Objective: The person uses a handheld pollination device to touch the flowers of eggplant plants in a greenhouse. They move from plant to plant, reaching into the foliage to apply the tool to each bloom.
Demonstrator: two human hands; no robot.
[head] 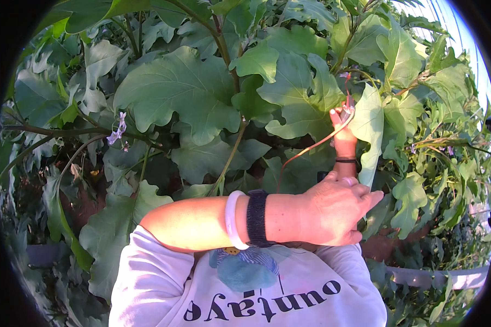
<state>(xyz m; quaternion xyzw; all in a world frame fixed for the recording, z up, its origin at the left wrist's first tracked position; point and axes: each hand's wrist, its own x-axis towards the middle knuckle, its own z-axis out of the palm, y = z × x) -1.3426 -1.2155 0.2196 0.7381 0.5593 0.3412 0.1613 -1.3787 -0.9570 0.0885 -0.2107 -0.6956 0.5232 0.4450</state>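
Observation:
My left hand reaches across my chest, its back to the camera and its fingers pointing right. It meets the lower end of a long pale eggplant leaf; whether it grips the leaf is hidden. Beyond it, my right hand is raised among the leaves, shut on a small handheld device whose exact kind is unclear. A thin pale-to-reddish cord or tube curves from the device down to the left. Just above the device is a small purple eggplant flower, with a thin reddish strand between them.
Dense eggplant foliage surrounds both arms. An upright stem stands ahead, and a branch crosses at left near purple flowers. A grey pipe or rail runs low at right. Bright greenhouse-like covering shows at upper right.

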